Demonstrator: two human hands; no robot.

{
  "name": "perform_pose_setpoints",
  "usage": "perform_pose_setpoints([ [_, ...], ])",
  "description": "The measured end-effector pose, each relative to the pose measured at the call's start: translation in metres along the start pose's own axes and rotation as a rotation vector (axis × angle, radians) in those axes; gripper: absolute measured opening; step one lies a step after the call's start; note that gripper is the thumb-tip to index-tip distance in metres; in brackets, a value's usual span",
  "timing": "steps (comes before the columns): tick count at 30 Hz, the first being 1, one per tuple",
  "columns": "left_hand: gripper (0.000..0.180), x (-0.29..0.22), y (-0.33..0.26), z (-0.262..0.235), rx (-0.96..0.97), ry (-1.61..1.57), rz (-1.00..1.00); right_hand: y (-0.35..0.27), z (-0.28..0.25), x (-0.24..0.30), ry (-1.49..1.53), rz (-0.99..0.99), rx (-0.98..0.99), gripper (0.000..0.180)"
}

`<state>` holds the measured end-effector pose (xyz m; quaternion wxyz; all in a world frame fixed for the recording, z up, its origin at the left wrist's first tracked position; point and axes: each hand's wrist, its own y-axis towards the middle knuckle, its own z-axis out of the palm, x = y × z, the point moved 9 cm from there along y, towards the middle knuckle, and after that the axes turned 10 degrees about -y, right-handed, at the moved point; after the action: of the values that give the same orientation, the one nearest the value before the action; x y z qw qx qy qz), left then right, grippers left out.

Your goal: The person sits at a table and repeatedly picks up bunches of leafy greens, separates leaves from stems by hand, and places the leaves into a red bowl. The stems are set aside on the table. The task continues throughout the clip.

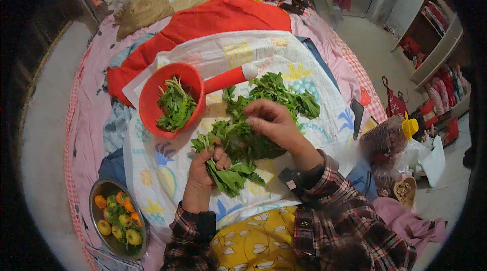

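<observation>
My left hand is closed around a bunch of leafy greens, with stems above the fist and leaves fanning out to the right below it. Over a loose heap of leafy greens is my right hand, its thumb and fingers curled together; what they pinch, if anything, is hidden. A red plastic scoop lies just beyond my left hand, its handle pointing right. Inside the scoop are greens with pale stems. The heap rests on a white cloth printed with colourful fruit.
At the lower left stands a metal bowl of fruit and greens. A red cloth lies beyond the white one. To the right are a dark flat object, a large bottle with a yellow cap and a small bowl.
</observation>
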<state>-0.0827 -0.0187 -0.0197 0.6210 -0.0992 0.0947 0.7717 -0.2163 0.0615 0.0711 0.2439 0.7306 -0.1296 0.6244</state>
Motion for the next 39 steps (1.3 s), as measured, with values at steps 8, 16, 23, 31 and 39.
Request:
perform_pose_setpoints([
  [8, 0.037, -0.002, -0.002, -0.005, -0.102, 0.055, 0.029, 0.005, -0.008, -0.011, 0.042, 0.105, -0.042, 0.011],
  [16, 0.047, 0.002, 0.000, -0.001, -0.114, 0.090, 0.000, -0.001, 0.027, -0.004, 0.056, 0.122, 0.152, 0.009],
  [23, 0.049, 0.006, -0.003, 0.001, -0.157, 0.284, -0.019, 0.002, 0.058, 0.018, -0.285, -0.144, 0.217, 0.006],
  [31, 0.032, 0.000, -0.007, -0.006, -0.030, 0.035, 0.041, 0.000, 0.049, 0.032, -0.403, -0.322, 0.101, 0.011],
  [39, 0.022, -0.016, -0.006, 0.000, 0.081, -0.049, 0.197, 0.003, 0.038, 0.004, -0.675, -0.223, 0.098, 0.026],
])
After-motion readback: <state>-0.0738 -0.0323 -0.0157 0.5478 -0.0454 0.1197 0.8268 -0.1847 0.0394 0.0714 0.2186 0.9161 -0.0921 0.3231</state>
